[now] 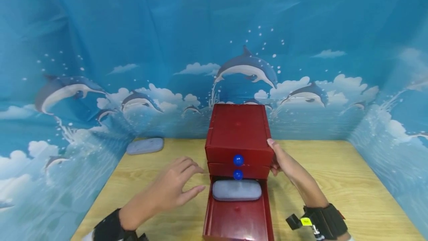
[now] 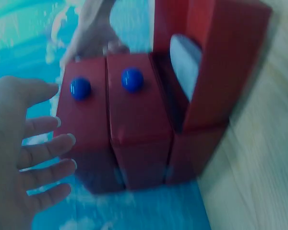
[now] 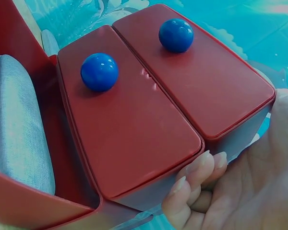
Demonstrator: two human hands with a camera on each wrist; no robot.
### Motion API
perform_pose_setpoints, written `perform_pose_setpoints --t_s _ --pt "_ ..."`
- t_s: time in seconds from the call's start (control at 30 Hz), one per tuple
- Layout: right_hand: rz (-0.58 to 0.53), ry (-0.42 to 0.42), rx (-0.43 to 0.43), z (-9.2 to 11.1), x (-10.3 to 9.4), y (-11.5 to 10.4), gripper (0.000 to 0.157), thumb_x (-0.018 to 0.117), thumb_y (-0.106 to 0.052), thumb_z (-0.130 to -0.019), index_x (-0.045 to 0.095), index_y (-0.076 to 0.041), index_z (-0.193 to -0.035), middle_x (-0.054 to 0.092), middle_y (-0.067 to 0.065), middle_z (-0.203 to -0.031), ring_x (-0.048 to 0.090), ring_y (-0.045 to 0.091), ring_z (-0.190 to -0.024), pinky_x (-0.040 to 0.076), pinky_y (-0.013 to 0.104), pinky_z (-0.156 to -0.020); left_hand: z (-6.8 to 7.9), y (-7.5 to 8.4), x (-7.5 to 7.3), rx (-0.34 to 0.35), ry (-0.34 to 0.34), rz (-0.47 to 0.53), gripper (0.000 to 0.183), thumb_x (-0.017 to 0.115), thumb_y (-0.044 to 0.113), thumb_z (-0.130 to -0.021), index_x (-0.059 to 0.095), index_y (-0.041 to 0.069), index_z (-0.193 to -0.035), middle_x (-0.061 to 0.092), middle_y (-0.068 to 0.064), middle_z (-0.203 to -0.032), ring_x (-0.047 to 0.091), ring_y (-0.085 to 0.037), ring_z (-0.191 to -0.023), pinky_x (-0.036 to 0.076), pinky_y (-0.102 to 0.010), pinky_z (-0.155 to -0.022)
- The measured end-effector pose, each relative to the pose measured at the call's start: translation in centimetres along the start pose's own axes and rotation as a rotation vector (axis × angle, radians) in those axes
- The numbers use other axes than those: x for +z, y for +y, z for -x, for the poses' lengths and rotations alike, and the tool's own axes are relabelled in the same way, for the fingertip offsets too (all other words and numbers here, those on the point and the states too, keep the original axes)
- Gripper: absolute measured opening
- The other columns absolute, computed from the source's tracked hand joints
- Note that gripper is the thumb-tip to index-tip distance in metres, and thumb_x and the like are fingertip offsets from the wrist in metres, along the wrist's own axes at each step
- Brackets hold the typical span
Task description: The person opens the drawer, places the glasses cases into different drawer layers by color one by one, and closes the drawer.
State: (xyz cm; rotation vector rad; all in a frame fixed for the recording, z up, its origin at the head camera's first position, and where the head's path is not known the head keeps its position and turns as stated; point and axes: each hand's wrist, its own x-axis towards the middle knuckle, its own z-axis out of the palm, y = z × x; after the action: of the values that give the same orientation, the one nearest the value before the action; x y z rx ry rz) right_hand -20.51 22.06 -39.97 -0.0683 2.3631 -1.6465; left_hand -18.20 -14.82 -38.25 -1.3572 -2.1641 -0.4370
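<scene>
A red drawer cabinet (image 1: 238, 125) stands on the table, its two upper drawers pushed in, each with a round blue knob (image 1: 238, 160). The bottom drawer (image 1: 237, 218) is pulled out toward me. Inside it, near the cabinet front, lies a grey-blue glasses case (image 1: 237, 190). My right hand (image 1: 284, 161) holds the cabinet's right side, thumb at the top edge and fingers curled against the side wall (image 3: 240, 134). To the left of the cabinet my left hand (image 1: 174, 183) hovers with nothing in it, its fingers spread and relaxed in the left wrist view.
Another grey-blue glasses case (image 1: 145, 146) lies at the table's back left corner. A blue dolphin-print curtain (image 1: 167, 47) encloses the back and sides of the wooden table (image 1: 334, 181). Both wrists wear black straps (image 1: 329, 220).
</scene>
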Motion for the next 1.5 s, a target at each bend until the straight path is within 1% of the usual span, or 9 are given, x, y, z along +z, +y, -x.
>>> perform_pose_setpoints --t_s 0.1,0.3,0.4,0.67,0.83,1.0,1.17,1.27,1.5 --pt "-0.001 0.013 0.017 0.0 -0.1 -0.1 0.072 0.013 -0.062 -0.107 0.055 -0.005 -0.093 0.046 0.0 -0.057 0.044 0.012 -0.052 0.044 0.028 -0.055 0.7 -2.1 -0.5 -0.052 -0.034 -0.074 0.037 0.075 0.041 -0.095 0.069 0.014 -0.119 0.07 -0.001 -0.111 0.066 -0.017 -0.105 0.058 -0.038 -0.089" --pt "0.005 0.014 0.025 0.1 -0.3 0.0 0.074 0.013 -0.062 -0.107 0.056 -0.007 -0.084 0.045 0.0 -0.056 0.043 0.011 -0.051 0.043 0.027 -0.053 2.6 -6.5 -0.4 -0.191 -0.147 -0.305 0.071 0.08 0.051 -0.086 0.06 0.009 -0.14 0.065 -0.013 -0.133 0.062 -0.032 -0.123 0.055 -0.053 -0.1" --pt "0.013 0.005 0.008 -0.1 -0.3 -0.1 0.074 0.013 -0.062 -0.107 0.057 -0.006 -0.086 0.045 0.0 -0.055 0.043 0.012 -0.051 0.043 0.027 -0.052 3.5 -8.5 -0.3 -0.243 -0.177 -0.352 0.078 0.079 0.055 -0.085 0.059 0.008 -0.143 0.064 -0.014 -0.136 0.059 -0.035 -0.128 0.052 -0.054 -0.105" --pt "0.009 -0.001 0.0 -0.2 0.0 0.0 0.075 0.011 -0.062 -0.107 0.056 -0.005 -0.088 0.045 0.001 -0.055 0.044 0.012 -0.05 0.042 0.026 -0.052 6.2 -13.4 0.8 -0.464 -0.252 -0.295 0.08 0.075 0.061 -0.087 0.059 0.008 -0.145 0.062 -0.017 -0.142 0.056 -0.04 -0.133 0.048 -0.061 -0.108" --pt "0.009 -0.002 -0.003 -0.2 0.0 0.0 0.074 0.011 -0.063 -0.107 0.052 -0.008 -0.08 0.044 0.001 -0.055 0.043 0.012 -0.051 0.042 0.026 -0.053 8.0 -16.6 1.7 -0.622 -0.328 -0.292 0.084 0.07 0.063 -0.09 0.053 0.008 -0.151 0.055 -0.021 -0.15 0.051 -0.045 -0.138 0.044 -0.065 -0.111" --pt "0.012 0.003 -0.014 -0.1 -0.1 -0.1 0.073 0.01 -0.062 -0.107 0.05 -0.008 -0.08 0.044 0.0 -0.055 0.042 0.011 -0.05 0.042 0.026 -0.053 9.1 -19.1 2.4 -0.727 -0.397 -0.288 0.089 0.062 0.066 -0.094 0.044 0.005 -0.156 0.048 -0.024 -0.156 0.046 -0.049 -0.142 0.038 -0.066 -0.116" --pt "0.004 -0.028 -0.062 -0.2 0.0 0.0 0.071 0.007 -0.06 -0.108 0.049 -0.007 -0.085 0.043 0.002 -0.057 0.041 0.012 -0.049 0.043 0.028 -0.051 10.1 -20.7 2.9 -0.81 -0.436 -0.267 0.092 0.062 0.064 -0.095 0.038 0.002 -0.158 0.043 -0.027 -0.159 0.04 -0.05 -0.146 0.034 -0.066 -0.12" --pt "0.01 -0.032 -0.062 -0.2 0.0 0.0 0.073 0.006 -0.061 -0.108 0.05 -0.007 -0.087 0.045 0.002 -0.058 0.042 0.012 -0.05 0.044 0.029 -0.053 10.8 -21.6 3.2 -0.85 -0.464 -0.261 0.092 0.062 0.062 -0.096 0.036 0.0 -0.159 0.039 -0.029 -0.161 0.035 -0.052 -0.148 0.031 -0.068 -0.12" --pt "0.011 -0.019 -0.019 -0.1 0.1 0.3 0.072 0.007 -0.059 -0.108 0.047 -0.01 -0.074 0.043 0.001 -0.056 0.042 0.012 -0.05 0.041 0.027 -0.052 13.3 -22.4 4.6 -0.917 -0.53 -0.238 0.096 0.054 0.066 -0.098 0.028 -0.001 -0.161 0.03 -0.032 -0.165 0.024 -0.056 -0.153 0.025 -0.071 -0.122"
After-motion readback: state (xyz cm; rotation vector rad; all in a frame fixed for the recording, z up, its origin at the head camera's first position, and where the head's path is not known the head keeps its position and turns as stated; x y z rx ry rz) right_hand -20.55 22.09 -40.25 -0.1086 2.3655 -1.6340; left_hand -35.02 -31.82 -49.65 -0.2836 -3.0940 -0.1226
